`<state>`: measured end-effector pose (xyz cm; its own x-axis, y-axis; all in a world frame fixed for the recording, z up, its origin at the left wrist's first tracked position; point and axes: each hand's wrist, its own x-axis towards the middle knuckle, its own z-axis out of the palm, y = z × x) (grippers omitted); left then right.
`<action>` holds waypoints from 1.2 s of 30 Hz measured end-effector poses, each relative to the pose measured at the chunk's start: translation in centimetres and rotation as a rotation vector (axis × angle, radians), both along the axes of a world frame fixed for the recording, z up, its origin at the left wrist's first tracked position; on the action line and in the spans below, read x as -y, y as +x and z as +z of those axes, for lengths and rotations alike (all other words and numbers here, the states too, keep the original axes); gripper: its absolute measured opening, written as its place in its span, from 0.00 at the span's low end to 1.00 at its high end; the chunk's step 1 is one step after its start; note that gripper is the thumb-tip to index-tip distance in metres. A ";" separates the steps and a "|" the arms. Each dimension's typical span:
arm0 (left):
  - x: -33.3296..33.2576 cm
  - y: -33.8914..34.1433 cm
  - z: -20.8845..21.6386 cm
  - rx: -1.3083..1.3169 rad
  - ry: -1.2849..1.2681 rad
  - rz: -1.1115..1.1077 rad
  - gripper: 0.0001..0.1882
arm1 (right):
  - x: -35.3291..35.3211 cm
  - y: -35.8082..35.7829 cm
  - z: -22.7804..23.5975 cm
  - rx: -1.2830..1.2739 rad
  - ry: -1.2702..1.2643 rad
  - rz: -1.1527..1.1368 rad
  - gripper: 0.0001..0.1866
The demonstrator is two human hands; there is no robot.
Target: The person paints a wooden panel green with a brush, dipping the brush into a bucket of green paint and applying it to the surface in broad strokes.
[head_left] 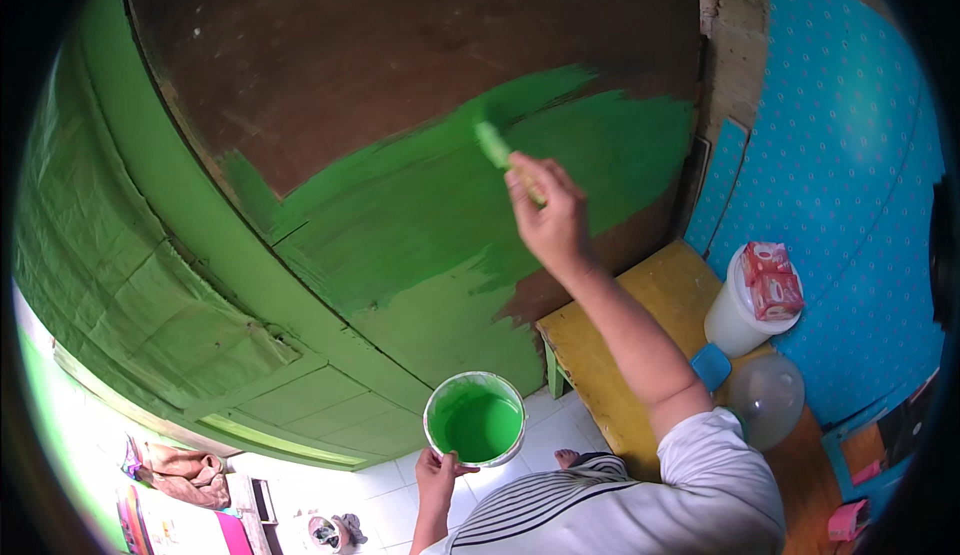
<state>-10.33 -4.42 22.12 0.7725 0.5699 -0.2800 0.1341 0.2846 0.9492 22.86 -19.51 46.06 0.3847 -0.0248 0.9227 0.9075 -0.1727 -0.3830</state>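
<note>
My right hand [550, 213] is closed round the handle of a paintbrush [492, 143], raised toward the wall panel ahead. The bristles are thick with green paint and blurred where they meet the panel. Dark brown wood [420, 35] covers the upper part of this panel, while wet green paint [420, 220] spreads over its middle in uneven strokes. Low in front of my body, my left hand [440, 475] grips the rim of a white paint bucket [430, 425]. Bright green paint [485, 427] lies inside the bucket.
A yellow wooden table [640, 385] stands at the right, close to the panel. Near it are a white lidded container [735, 315] with red packs [775, 295] on top, and a clear round container [768, 400]. Green fabric [150, 225] hangs at left; white tiles [385, 490] cover the floor.
</note>
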 end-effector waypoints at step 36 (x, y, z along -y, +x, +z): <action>1.6 3.2 0.1 -0.061 0.154 -0.073 0.07 | -1.1 0.0 -0.7 -0.082 0.097 0.347 0.14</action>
<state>-7.14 -6.02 22.23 0.7976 0.5530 -0.2409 0.2074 0.1235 0.9704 22.83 -18.42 45.39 0.4585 0.0344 0.8880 0.8711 0.1806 -0.4568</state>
